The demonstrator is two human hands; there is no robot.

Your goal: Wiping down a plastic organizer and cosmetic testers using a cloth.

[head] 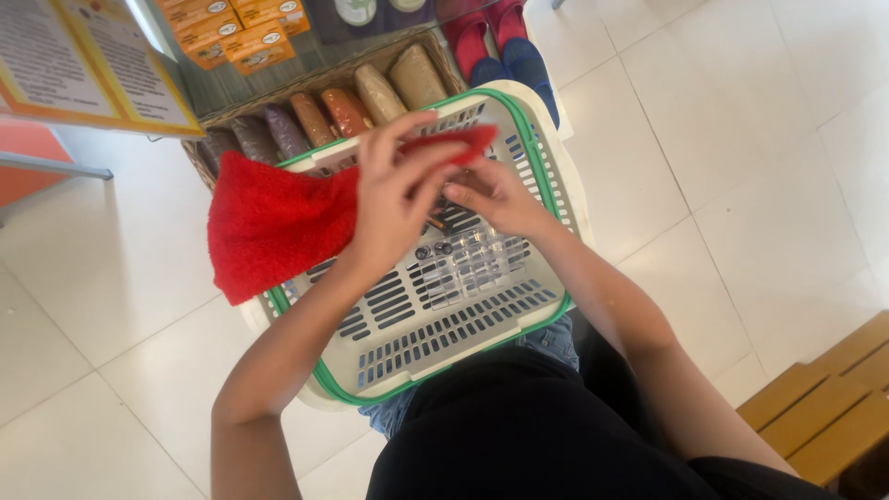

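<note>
A white slotted plastic basket (482, 319) with a green rim rests on my lap. A red knitted cloth (273, 222) hangs over its left rim and stretches across to its far side. My left hand (394, 190) grips the cloth over the basket, fingers curled on it. My right hand (495, 196) pinches the cloth's far end just beside the left hand. Under my hands, a clear plastic compartment box (468, 268) with small dark items lies inside the basket.
A wicker basket (278, 97) of rolled brown and purple packets stands beyond the white basket. Orange boxes (236, 32) sit behind it. Red and blue shoes (500, 42) are on the tiled floor, a wooden bench (824, 407) at lower right.
</note>
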